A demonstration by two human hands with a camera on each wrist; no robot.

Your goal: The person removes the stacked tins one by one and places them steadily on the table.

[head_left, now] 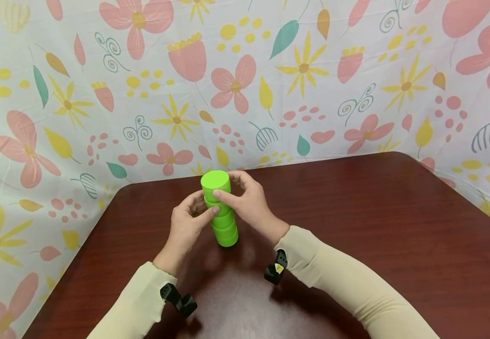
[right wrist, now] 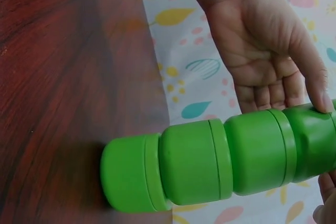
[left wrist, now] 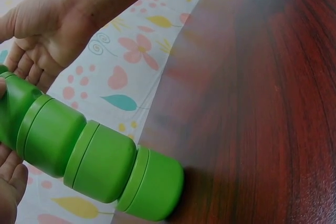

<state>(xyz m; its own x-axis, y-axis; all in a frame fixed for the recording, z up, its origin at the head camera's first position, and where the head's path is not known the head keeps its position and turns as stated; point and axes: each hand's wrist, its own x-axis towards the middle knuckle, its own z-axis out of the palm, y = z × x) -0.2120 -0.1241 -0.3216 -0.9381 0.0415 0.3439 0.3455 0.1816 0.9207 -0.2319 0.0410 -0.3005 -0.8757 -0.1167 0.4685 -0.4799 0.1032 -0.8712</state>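
Note:
A stack of several bright green round containers (head_left: 225,230) with rim bands stands upright and slightly uneven on the table. My left hand (head_left: 185,222) holds its upper part from the left, thumb on the front. In the right wrist view, the left thumb (right wrist: 314,80) touches a container whose side looks dented. My right hand (head_left: 252,200) grips the top container (head_left: 216,181) from the right, its thumb across the front and the other fingers partly hidden behind. The lower containers (left wrist: 152,184) are untouched.
The dark reddish-brown table (head_left: 355,212) has rounded far corners. Behind it hangs a white cloth (head_left: 249,127) printed with flowers and leaves, close to the far edge. Both wrists carry black camera mounts (head_left: 179,299) over cream sleeves.

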